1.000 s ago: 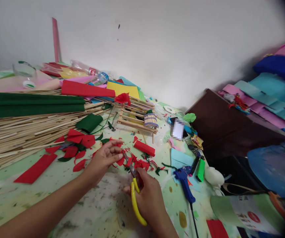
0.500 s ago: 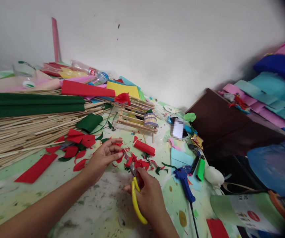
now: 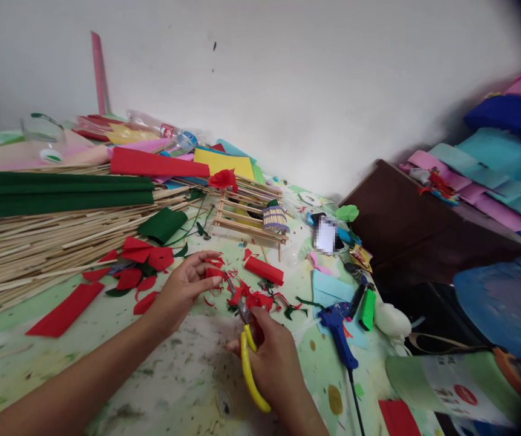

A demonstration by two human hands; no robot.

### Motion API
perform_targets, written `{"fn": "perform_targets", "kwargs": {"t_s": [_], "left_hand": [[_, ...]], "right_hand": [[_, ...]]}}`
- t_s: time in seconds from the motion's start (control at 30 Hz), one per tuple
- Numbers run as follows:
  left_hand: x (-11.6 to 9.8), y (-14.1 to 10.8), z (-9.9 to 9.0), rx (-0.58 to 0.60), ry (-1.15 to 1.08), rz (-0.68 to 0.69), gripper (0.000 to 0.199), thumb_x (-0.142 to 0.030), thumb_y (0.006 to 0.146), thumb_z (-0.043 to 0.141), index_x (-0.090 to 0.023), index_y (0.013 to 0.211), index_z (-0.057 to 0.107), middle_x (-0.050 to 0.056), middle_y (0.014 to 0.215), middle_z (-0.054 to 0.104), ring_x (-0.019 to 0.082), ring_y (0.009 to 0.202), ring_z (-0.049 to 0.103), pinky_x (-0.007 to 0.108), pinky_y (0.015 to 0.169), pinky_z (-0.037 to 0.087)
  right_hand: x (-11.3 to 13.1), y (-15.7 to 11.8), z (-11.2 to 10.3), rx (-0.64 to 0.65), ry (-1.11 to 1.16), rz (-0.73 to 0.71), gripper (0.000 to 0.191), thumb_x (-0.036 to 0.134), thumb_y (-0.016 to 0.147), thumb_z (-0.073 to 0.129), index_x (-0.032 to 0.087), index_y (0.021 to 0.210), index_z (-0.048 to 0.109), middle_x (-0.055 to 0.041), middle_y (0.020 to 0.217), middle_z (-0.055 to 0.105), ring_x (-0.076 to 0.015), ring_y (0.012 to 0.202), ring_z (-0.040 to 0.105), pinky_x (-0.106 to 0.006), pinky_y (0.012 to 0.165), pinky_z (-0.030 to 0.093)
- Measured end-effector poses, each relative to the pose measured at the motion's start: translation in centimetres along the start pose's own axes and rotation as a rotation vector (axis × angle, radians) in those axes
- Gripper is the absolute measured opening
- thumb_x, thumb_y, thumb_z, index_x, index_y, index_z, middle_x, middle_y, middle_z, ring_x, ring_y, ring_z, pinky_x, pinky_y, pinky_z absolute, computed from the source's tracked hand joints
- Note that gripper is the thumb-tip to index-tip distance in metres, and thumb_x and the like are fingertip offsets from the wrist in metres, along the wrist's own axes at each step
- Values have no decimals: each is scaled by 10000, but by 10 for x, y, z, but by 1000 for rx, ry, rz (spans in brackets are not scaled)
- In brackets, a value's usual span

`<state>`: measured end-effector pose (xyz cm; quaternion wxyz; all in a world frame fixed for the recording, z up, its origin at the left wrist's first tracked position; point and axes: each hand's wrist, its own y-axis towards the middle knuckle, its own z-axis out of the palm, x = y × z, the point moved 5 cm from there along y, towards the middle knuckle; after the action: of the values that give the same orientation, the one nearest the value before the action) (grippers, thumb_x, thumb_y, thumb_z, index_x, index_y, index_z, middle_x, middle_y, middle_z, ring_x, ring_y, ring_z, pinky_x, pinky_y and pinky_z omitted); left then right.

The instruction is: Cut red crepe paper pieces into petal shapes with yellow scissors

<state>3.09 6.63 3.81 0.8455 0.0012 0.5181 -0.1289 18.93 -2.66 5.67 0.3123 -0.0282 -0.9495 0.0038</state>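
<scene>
My right hand (image 3: 275,358) is wrapped round scissors with yellow handles (image 3: 252,381); their metal blades point up and to the left. My left hand (image 3: 183,289) pinches a small red paper piece (image 3: 215,273) between thumb and fingers, just left of the blade tips. Whether the blades touch that piece cannot be made out. Red and green scraps (image 3: 260,299) lie under and around the blades. A rolled red strip (image 3: 264,270) rests beyond them. Left of my left hand is a loose pile of cut red petal shapes (image 3: 129,277).
Thin wooden sticks (image 3: 60,242) spread across the left, with folded green paper (image 3: 60,195) on top. A small stick frame (image 3: 246,213) stands at the back. To the right are a blue glue gun (image 3: 339,336), a phone (image 3: 326,235) and a green bottle (image 3: 446,384).
My left hand has shifted slightly left with the red paper piece, away from the scissor tips. My right hand and the scissors stay almost still.
</scene>
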Motion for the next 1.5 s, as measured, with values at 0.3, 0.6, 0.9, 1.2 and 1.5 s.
{"fn": "perform_targets", "kwargs": {"t_s": [0.3, 0.6, 0.9, 1.2, 1.5], "left_hand": [[-1, 0, 1, 11, -38, 1, 491, -153, 654, 757, -165, 1090, 531, 3, 766, 680, 111, 651, 612, 211, 616, 470], [-1, 0, -1, -9, -53, -1, 511, -149, 641, 768, -162, 1092, 530, 6, 806, 680, 102, 674, 615, 207, 641, 484], [-1, 2, -2, -59, -75, 18, 509, -137, 616, 780, -153, 1067, 546, 4, 793, 682, 101, 672, 618, 204, 637, 489], [-4, 0, 0, -67, -87, 17, 507, -144, 610, 784, -150, 1056, 543, -6, 760, 682, 102, 656, 620, 201, 627, 498], [-4, 0, 0, -40, -82, 23, 489, -145, 629, 776, -163, 1062, 551, -12, 758, 674, 103, 644, 617, 200, 609, 494]], "right_hand": [[0, 0, 0, 22, 10, -1, 127, 315, 739, 587, 226, 745, 497, 62, 592, 481, -107, 525, 387, -206, 494, 244], [-1, -1, 2, 35, 10, 13, 143, 324, 739, 593, 226, 748, 489, 65, 597, 486, -105, 534, 383, -202, 501, 237], [-3, 1, 3, 35, 12, 14, 157, 338, 735, 599, 227, 756, 490, 59, 603, 498, -109, 535, 396, -202, 503, 239], [-2, 1, 5, 51, 13, 11, 160, 352, 739, 603, 228, 790, 516, 66, 592, 479, -106, 529, 380, -205, 499, 234], [-1, 0, 3, 40, 5, 1, 165, 336, 714, 610, 228, 787, 509, 61, 587, 502, -107, 517, 394, -204, 493, 236]]}}
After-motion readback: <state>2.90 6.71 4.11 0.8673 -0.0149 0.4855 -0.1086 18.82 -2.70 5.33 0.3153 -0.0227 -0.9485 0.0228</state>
